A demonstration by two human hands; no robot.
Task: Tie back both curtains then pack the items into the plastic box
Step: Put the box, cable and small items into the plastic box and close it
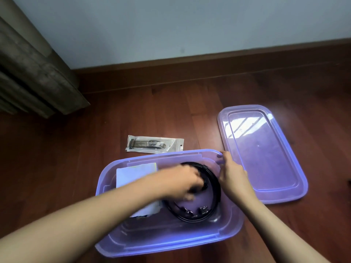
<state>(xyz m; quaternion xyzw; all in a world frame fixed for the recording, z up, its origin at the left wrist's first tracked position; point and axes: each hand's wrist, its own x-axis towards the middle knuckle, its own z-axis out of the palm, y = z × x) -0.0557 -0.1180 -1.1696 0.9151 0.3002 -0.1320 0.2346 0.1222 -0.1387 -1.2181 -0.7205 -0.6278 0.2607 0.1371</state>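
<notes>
A translucent purple plastic box point(121, 245) stands open on the wooden floor. Inside lie a coiled black strap point(215, 184) with metal clips and a white paper packet point(133, 173). My left hand point(182, 182) reaches into the box and is blurred, its fingers closed on the coiled strap's left side. My right hand point(232, 174) rests on the box's far right corner, fingers curled over the rim. A clear plastic bag with dark hardware point(153, 144) lies on the floor just behind the box. The purple lid point(266, 152) lies flat to the right.
A grey-brown curtain point(30, 69) hangs to the floor at the far left. A pale wall with a dark wooden skirting board point(209, 67) runs behind the box.
</notes>
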